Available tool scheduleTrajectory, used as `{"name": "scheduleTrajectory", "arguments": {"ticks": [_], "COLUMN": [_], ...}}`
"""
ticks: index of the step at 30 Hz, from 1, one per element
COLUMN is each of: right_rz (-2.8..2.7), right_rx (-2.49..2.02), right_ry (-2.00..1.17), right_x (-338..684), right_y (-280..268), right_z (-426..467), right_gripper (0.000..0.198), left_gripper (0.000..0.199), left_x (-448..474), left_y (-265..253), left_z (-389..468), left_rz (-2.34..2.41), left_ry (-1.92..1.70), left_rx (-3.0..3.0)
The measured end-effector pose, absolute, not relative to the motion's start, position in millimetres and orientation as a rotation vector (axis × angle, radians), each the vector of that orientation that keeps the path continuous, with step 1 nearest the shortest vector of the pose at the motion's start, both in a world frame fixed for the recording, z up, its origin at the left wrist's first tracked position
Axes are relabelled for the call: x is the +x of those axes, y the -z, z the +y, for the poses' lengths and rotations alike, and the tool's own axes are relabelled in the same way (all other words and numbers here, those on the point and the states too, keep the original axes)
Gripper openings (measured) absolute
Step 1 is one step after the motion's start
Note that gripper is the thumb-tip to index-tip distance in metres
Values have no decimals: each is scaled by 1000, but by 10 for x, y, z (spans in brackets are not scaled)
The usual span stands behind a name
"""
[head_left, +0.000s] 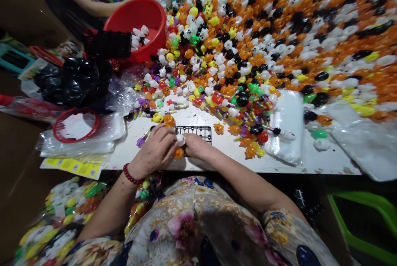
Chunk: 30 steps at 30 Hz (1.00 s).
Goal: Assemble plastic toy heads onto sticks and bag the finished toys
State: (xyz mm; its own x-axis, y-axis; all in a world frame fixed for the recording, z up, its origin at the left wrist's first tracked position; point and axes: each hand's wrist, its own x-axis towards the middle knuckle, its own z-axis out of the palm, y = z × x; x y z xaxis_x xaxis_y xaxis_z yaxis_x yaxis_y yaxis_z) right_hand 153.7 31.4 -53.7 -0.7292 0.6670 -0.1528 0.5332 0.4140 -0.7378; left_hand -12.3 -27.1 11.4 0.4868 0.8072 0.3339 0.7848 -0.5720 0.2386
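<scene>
Over a black plastic grid (204,133) at the table's front edge, my two hands meet. My left hand (159,146), wearing a dark red bead bracelet, is closed with its fingers curled around a small white plastic piece (180,139). My right hand (196,147) is closed against the same spot from the right; its fingertips are hidden, so what they pinch does not show. Orange plastic pieces lie beside my left hand, one below its fingers (178,153) and one beyond them (169,120). A purple piece (141,141) rests left of my wrist.
A large pile of orange, white and black plastic figures (310,30) covers the table's back and right. Bead-filled sticks (242,111), clear bags (287,129), a red basket (76,125) and a red tub (158,18) surround the work spot. Another person's arm (89,3) reaches behind the tub.
</scene>
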Motion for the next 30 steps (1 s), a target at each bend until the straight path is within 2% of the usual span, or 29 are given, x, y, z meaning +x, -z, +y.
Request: {"name": "scheduleTrajectory", "arguments": {"ticks": [5, 9, 12, 16, 19, 26, 30], "right_rz": [-2573, -2522, -2446, -2327, -2335, -2376, -2416], "right_rx": [-1117, -1010, -1065, -1540, -1772, -1590, -1410], "right_ry": [-1147, -1068, -716, -29, 243, 256, 37], "right_x": [1487, 1631, 1930, 2369, 2538, 2496, 2337], "right_y": [607, 608, 489, 247, 136, 130, 116], "right_z": [273, 282, 400, 729, 952, 940, 653], "right_gripper": [26, 24, 26, 28, 27, 24, 24], "left_gripper": [35, 33, 31, 30, 30, 31, 31], "left_x": [-103, -68, -67, -81, -69, -51, -94], "left_y": [-67, -62, -63, -60, -55, -72, -70], "left_z": [-292, -293, -293, -290, -287, -312, -314], "left_rz": [1310, 1336, 1357, 1326, 1323, 1336, 1346], "left_ry": [-592, -578, -584, -577, -602, -642, -589], "left_rx": [2774, 2802, 2809, 2819, 2828, 2796, 2754]}}
